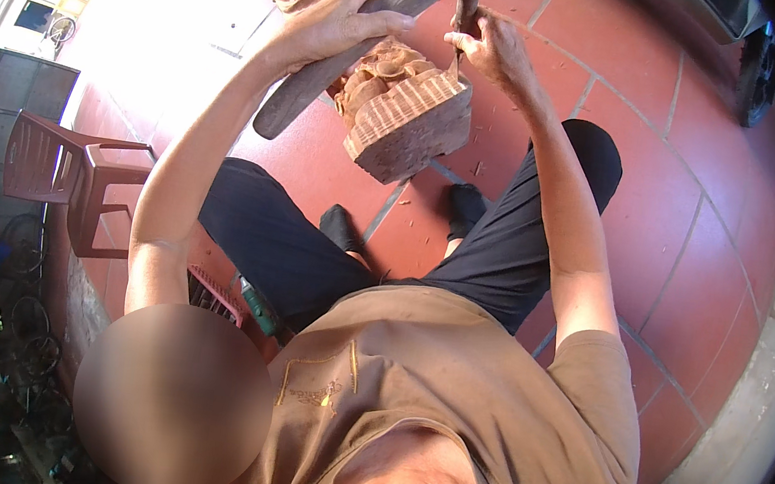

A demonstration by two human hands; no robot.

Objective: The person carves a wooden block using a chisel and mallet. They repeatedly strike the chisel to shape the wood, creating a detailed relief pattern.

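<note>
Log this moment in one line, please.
left hand: grips wooden bar; right hand: holds chisel-like tool at wood carving; carving: flat face toward person

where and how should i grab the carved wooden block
Probably by the sides of the flat-ended base of the block, from the person's near side. That end faces the person with straight edges, while the far part is unevenly carved and crossed in view by the wooden bar in the left hand. Avoid the base's far right, near the wood-handled tool in the right hand.
</note>
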